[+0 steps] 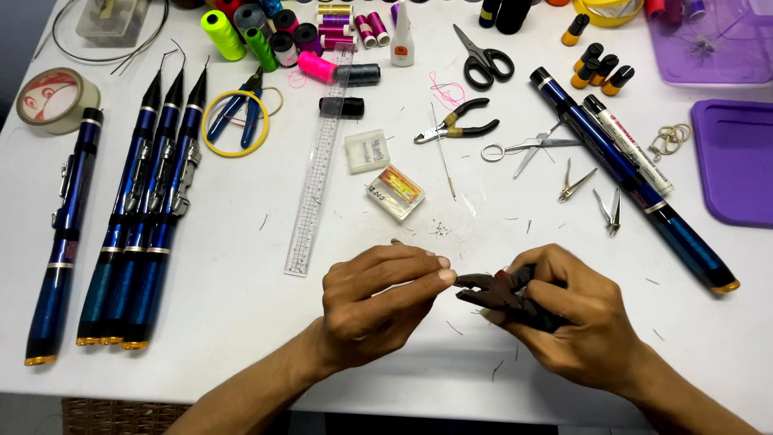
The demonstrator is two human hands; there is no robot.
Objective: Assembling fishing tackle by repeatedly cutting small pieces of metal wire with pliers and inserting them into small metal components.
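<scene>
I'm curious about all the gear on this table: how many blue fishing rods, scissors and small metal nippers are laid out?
Blue fishing rods: 5
Scissors: 2
Small metal nippers: 2
Total: 9

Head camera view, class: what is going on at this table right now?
A person works at a white table. The right hand grips dark pliers, whose tips meet the left hand fingertips, which pinch something too small to identify. Blue fishing rod sections, thread spools, a clear ruler and scissors lie around.
</scene>
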